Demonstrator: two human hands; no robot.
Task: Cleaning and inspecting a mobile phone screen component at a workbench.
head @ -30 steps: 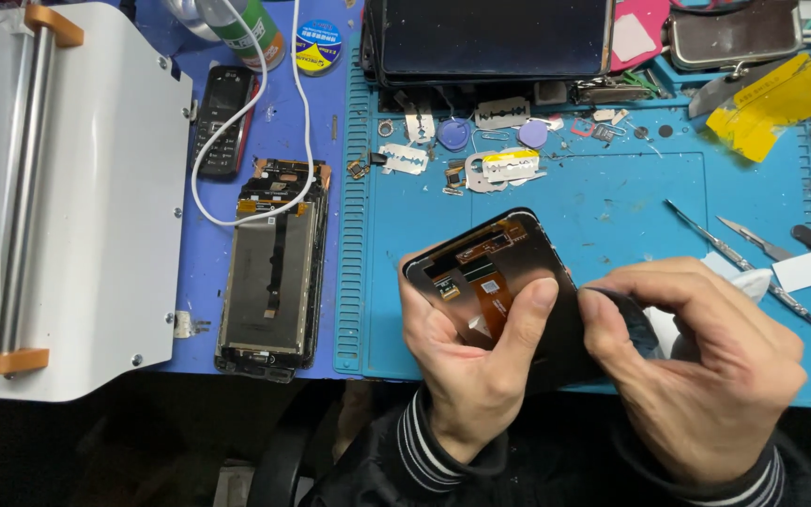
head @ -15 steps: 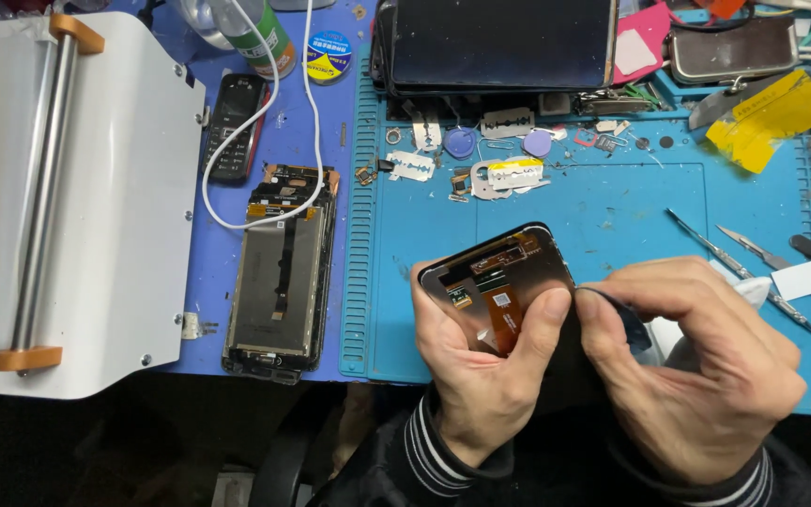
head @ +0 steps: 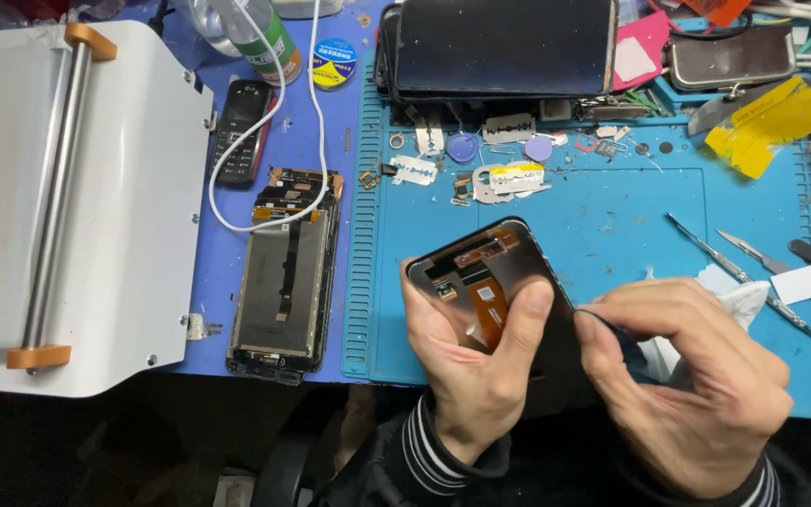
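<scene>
The left hand (head: 471,376) grips a detached phone screen panel (head: 495,286) back side up over the near edge of the blue work mat (head: 612,225), thumb laid across its copper flex. The right hand (head: 687,376), touching the panel's right edge, pinches a thin dark strip (head: 603,324) there. An opened phone body (head: 283,272), its insides exposed, lies left of the mat.

A dark phone screen panel (head: 492,282) sat just below the middle of the frame, held tilted above the blue mat with its back side up. Its rounded top corners pointed toward the upper right. An orange-brown flex strip and small connectors showed on the glossy dark back. Its lower part was hidden under fingers. At its right edge a thin dark strip (head: 612,330) curved away from the panel, pinched between fingertips.
</scene>
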